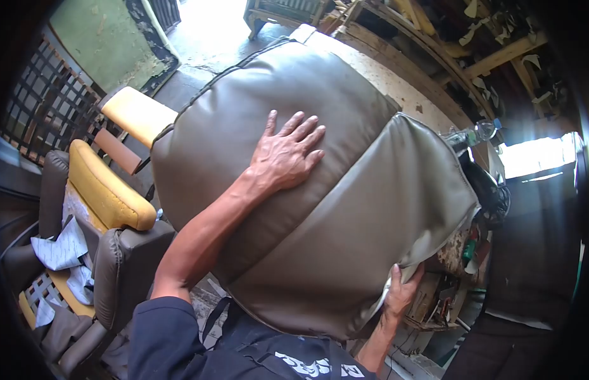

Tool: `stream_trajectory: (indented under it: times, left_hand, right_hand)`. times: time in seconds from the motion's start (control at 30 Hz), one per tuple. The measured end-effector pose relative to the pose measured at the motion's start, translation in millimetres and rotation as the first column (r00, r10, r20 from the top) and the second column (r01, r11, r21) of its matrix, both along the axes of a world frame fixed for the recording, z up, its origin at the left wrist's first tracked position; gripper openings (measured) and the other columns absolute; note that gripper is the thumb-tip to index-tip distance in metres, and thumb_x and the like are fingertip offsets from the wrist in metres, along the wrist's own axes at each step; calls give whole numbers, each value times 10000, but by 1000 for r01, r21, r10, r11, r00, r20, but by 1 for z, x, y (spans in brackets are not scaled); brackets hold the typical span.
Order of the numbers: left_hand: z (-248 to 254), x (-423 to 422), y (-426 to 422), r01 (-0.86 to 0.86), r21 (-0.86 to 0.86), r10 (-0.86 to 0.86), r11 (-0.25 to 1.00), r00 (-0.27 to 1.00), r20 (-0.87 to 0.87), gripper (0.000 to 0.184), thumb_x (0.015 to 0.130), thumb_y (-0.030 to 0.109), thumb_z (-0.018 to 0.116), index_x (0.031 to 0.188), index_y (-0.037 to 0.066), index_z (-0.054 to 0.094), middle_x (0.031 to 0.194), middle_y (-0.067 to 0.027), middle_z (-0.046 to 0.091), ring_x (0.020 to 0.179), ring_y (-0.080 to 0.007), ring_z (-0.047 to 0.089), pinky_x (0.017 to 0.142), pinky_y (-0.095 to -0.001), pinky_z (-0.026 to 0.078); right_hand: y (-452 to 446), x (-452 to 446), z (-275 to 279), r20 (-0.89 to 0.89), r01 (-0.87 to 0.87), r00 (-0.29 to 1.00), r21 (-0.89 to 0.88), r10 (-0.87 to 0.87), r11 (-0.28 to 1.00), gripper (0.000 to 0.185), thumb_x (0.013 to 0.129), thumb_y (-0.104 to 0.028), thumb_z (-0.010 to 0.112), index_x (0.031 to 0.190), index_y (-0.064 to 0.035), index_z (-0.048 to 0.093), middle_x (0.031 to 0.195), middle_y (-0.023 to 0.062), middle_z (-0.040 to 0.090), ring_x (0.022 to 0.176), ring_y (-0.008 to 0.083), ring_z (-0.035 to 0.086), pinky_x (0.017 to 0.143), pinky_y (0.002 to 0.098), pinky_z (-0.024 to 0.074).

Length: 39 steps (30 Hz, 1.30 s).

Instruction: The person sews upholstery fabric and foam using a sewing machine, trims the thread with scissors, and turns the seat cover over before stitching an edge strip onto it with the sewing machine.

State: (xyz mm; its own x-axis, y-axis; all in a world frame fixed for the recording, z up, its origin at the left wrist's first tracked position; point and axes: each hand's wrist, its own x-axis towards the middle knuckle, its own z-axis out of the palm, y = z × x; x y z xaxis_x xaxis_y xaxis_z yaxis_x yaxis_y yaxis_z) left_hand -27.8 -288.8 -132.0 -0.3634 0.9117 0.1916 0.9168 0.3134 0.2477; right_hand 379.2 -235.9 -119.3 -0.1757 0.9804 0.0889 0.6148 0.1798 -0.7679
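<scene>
A large brown leather-like cushion cover [256, 126], padded and rounded, fills the middle of the head view. My left hand [287, 152] lies flat on its padded part with the fingers spread. A seam runs diagonally between that part and a looser flap [370, 196] of the same material. At the flap's lower right edge, my right hand [402, 290] grips the material, thumb on top and the other fingers partly hidden behind it.
A partly covered armchair [111, 196] with yellow foam stands at the left. Behind the cushion is a wooden bench [383, 73]. A plastic bottle [484, 132] lies at the right, above a shelf [427, 323] with tools. Wooden frames hang upper right.
</scene>
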Motion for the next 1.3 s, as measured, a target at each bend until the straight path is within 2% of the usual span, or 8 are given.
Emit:
stream_trajectory:
  times: [0.23, 0.37, 0.5, 0.63, 0.7, 0.77, 0.9, 1.3]
  left_hand:
    - [13, 33, -35, 51, -40, -51, 998, 999, 21, 592, 1085, 457, 436, 1608, 181, 435, 1697, -43, 367, 1593, -267, 267, 1291, -612, 88]
    - [42, 48, -11, 6, -120, -1, 993, 999, 45, 530, 1039, 318, 577, 1521, 107, 519, 1633, -120, 446, 1560, -316, 329, 1259, -616, 237]
    - [60, 37, 63, 291, 164, -319, 943, 930, 183, 474, 1023, 253, 599, 1460, 72, 564, 1567, -142, 523, 1518, -357, 398, 1229, -549, 349]
    - [31, 34, 115, 393, 55, -397, 918, 911, 110, 506, 1053, 307, 533, 1527, 132, 506, 1634, -111, 443, 1563, -322, 321, 1274, -565, 261]
    - [11, 33, 125, 407, -30, -405, 913, 912, 73, 522, 1067, 334, 496, 1559, 163, 478, 1664, -93, 406, 1582, -307, 286, 1291, -566, 220]
    - [-3, 28, 124, 397, 26, -398, 917, 917, 32, 546, 1093, 378, 412, 1616, 221, 408, 1710, -45, 334, 1610, -279, 216, 1312, -557, 138]
    - [2, 23, 123, 412, -57, -411, 909, 911, 42, 543, 1110, 359, 354, 1642, 247, 369, 1732, -9, 291, 1624, -252, 170, 1324, -534, 95]
    - [2, 30, 124, 377, -80, -378, 923, 926, 10, 542, 1114, 369, 345, 1645, 259, 360, 1741, 0, 268, 1627, -248, 157, 1325, -533, 91]
  right_hand:
    - [-37, 43, -24, -317, -18, 947, -222, -54, 975, 749, 943, -94, 704, 1581, 9, 326, 1502, 182, 498, 1381, 297, 478, 1183, 416, 337]
    - [-33, 46, -7, -193, -71, 981, -361, 0, 930, 844, 903, -100, 729, 1613, -8, 283, 1539, 177, 468, 1402, 302, 471, 1196, 388, 328]
    - [-16, 60, 4, -198, -94, 980, -402, 14, 911, 891, 833, -164, 785, 1584, -13, 330, 1488, 172, 510, 1385, 307, 483, 1200, 415, 333]
    - [4, 38, 18, -518, 56, 820, -352, -244, 934, 896, 804, -251, 866, 1554, -19, 434, 1486, 157, 536, 1370, 295, 497, 1169, 425, 374]
    - [21, 37, 5, -497, 149, 824, -274, -273, 950, 788, 847, -264, 865, 1493, 23, 516, 1469, 163, 574, 1342, 277, 528, 1146, 399, 398]
    - [35, 45, 4, -169, 283, 930, -241, -327, 928, 644, 900, -223, 829, 1420, 65, 581, 1425, 168, 621, 1299, 263, 572, 1129, 374, 414]
    - [35, 40, -12, -259, 241, 932, -83, -255, 967, 575, 926, -177, 804, 1385, 99, 596, 1396, 175, 646, 1258, 265, 608, 1123, 379, 420]
    - [30, 32, 6, -279, 251, 902, -281, -329, 926, 534, 917, -190, 807, 1349, 69, 628, 1312, 145, 681, 1196, 246, 629, 1071, 372, 453]
